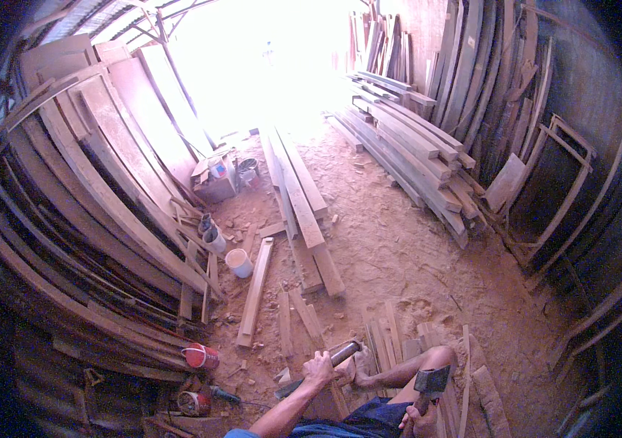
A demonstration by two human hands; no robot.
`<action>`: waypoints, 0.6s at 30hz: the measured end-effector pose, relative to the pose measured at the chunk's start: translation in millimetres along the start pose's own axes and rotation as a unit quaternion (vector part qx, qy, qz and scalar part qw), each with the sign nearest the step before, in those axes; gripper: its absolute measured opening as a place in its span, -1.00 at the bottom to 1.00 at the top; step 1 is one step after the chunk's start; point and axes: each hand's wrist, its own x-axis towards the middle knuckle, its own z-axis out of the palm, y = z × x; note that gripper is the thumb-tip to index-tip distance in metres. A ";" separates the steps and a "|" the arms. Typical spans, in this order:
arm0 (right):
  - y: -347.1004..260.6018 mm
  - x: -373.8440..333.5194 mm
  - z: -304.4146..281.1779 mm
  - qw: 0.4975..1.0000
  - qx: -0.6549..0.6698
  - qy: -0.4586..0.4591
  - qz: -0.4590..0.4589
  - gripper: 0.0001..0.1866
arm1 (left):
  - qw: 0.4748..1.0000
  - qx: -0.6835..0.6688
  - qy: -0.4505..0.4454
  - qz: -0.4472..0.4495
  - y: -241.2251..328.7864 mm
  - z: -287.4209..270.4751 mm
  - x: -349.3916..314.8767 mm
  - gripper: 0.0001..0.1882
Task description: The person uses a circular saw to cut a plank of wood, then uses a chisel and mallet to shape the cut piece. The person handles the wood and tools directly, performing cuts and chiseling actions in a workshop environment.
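Brown, chip-strewn ground (pixel 391 263) is flanked by boards (pixel 106 146) leaned along the left side and timbers (pixel 413 146) stacked at the right, with long beams (pixel 296 197) laid between them. Near the lower edge, a dark tool (pixel 344 353) with a thick cylindrical end is clasped by the left hand (pixel 317 369), its fingers closed around it, beside a bare foot (pixel 361 369). Near a bent knee (pixel 439 356), a block-headed hammer (pixel 431 381) is gripped by its handle, head up, in the right hand (pixel 420 422), well apart from the tool.
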 end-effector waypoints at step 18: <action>72.4 22.7 -37.0 0.994 0.067 -0.081 0.003 -0.71 | 0.991 -0.030 0.122 0.051 6.1 8.4 6.4 -0.58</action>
